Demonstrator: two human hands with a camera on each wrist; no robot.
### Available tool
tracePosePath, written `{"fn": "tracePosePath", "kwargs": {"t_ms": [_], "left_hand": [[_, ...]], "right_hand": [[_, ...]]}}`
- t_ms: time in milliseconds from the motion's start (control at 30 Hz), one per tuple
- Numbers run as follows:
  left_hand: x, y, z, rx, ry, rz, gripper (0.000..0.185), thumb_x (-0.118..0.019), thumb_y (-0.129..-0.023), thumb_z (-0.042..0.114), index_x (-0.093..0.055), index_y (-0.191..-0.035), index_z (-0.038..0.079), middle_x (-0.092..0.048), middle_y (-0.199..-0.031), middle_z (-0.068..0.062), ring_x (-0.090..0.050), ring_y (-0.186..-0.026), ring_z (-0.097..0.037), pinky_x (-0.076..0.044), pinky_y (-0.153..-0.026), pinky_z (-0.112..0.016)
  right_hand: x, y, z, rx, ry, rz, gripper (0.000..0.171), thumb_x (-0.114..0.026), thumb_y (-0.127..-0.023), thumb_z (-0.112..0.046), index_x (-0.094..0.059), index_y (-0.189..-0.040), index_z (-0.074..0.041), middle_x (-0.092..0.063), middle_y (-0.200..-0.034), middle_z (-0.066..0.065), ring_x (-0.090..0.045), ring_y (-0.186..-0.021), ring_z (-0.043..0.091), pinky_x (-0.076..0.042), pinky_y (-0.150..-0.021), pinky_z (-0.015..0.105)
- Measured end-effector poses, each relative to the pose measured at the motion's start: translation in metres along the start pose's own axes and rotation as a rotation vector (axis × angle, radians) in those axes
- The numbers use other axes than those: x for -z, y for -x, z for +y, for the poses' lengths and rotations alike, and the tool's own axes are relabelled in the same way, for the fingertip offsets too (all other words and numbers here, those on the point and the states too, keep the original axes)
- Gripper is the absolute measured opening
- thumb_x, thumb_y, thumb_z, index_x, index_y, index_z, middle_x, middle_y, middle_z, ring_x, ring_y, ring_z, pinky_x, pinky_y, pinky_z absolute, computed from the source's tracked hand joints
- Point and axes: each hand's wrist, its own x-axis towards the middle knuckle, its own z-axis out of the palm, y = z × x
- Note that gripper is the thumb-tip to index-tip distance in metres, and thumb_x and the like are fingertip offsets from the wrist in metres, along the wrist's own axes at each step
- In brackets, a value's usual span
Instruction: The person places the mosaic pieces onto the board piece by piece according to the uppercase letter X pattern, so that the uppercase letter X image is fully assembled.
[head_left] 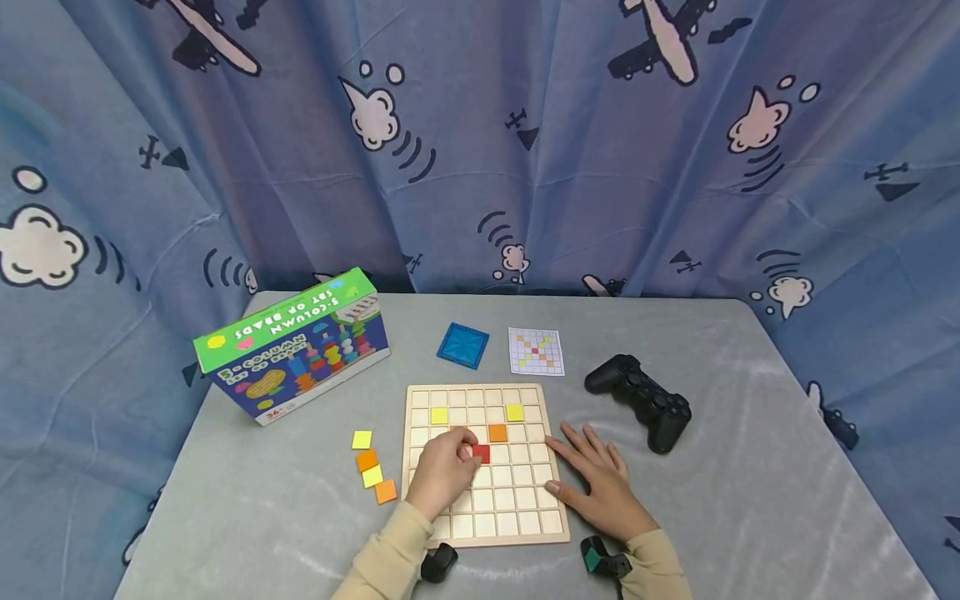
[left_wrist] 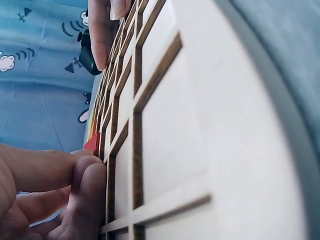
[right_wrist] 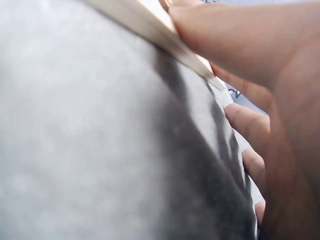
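Note:
My left hand (head_left: 444,473) is over the middle of a wooden grid board (head_left: 487,541), pinching a red square tile (head_left: 481,453) at its edge. In the left wrist view the red tile (left_wrist: 93,143) stands tilted at the fingertips. Two yellow tiles (head_left: 439,416) and an orange tile (head_left: 498,433) lie in cells farther up the board; another orange piece is mostly hidden behind the left fingers. With fingers spread, my right hand (head_left: 600,492) rests at the board's right edge. In the right wrist view its thumb (right_wrist: 225,40) touches the wooden rim.
Loose yellow and orange tiles (head_left: 367,461) lie left of the board. Behind it are a blue tray (head_left: 462,346) and a printed pattern card (head_left: 536,352). A game box (head_left: 300,350) stands back left, a black game controller (head_left: 639,402) at right.

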Motion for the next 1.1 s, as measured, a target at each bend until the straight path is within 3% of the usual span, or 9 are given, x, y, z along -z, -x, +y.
{"fn": "tracePosePath", "kwargs": {"t_ms": [400,533,667,800,933,1100], "left_hand": [[-0.001,0.000,0.000,-0.006,0.006,-0.006,0.018,-0.070,-0.082,0.002,-0.065,-0.099,0.003,-0.050,-0.070,0.002,-0.043,-0.059,-0.009,-0.040,-0.056,-0.023],[0.005,0.002,0.001,-0.002,0.017,-0.030,0.020,-0.068,-0.086,0.004,-0.064,-0.105,0.003,-0.052,-0.072,0.003,-0.044,-0.056,-0.007,-0.041,-0.054,-0.022],[0.029,0.013,0.004,0.057,0.086,-0.015,0.022,-0.063,-0.091,0.010,-0.063,-0.112,0.005,-0.057,-0.077,0.001,-0.052,-0.055,-0.006,-0.043,-0.051,-0.023],[0.064,0.027,-0.001,0.163,0.086,0.133,0.020,-0.062,-0.092,0.015,-0.065,-0.111,0.008,-0.062,-0.083,-0.002,-0.055,-0.063,-0.010,-0.045,-0.054,-0.025],[0.093,0.041,-0.019,0.250,0.015,0.255,0.020,-0.062,-0.092,0.014,-0.067,-0.111,0.011,-0.064,-0.090,-0.003,-0.056,-0.071,-0.012,-0.044,-0.061,-0.027],[0.109,0.053,-0.049,0.341,-0.002,0.257,0.023,-0.056,-0.093,0.011,-0.064,-0.115,0.011,-0.062,-0.096,-0.005,-0.054,-0.074,-0.013,-0.042,-0.064,-0.028]], "right_hand": [[0.002,0.000,0.001,-0.010,0.009,-0.004,0.063,-0.065,-0.086,-0.048,-0.044,-0.143,-0.031,-0.029,-0.156,0.004,-0.012,-0.145,0.038,-0.001,-0.107,0.065],[0.001,0.000,0.001,-0.012,0.010,-0.007,0.063,-0.065,-0.086,-0.048,-0.044,-0.143,-0.032,-0.029,-0.156,0.004,-0.011,-0.145,0.038,-0.001,-0.106,0.065],[0.001,0.000,0.000,-0.007,0.005,-0.013,0.063,-0.065,-0.087,-0.049,-0.044,-0.143,-0.033,-0.028,-0.156,0.004,-0.011,-0.145,0.038,0.000,-0.106,0.066],[0.002,-0.001,-0.001,-0.001,0.009,-0.011,0.063,-0.064,-0.087,-0.049,-0.043,-0.144,-0.033,-0.028,-0.156,0.003,-0.011,-0.145,0.038,0.000,-0.107,0.065],[0.003,-0.001,-0.002,-0.008,0.007,-0.009,0.063,-0.065,-0.086,-0.049,-0.043,-0.144,-0.032,-0.028,-0.156,0.003,-0.011,-0.146,0.037,0.000,-0.107,0.064],[0.002,0.000,-0.003,-0.018,0.006,-0.015,0.063,-0.065,-0.086,-0.049,-0.044,-0.143,-0.031,-0.028,-0.156,0.004,-0.011,-0.145,0.038,0.000,-0.107,0.064]]}}
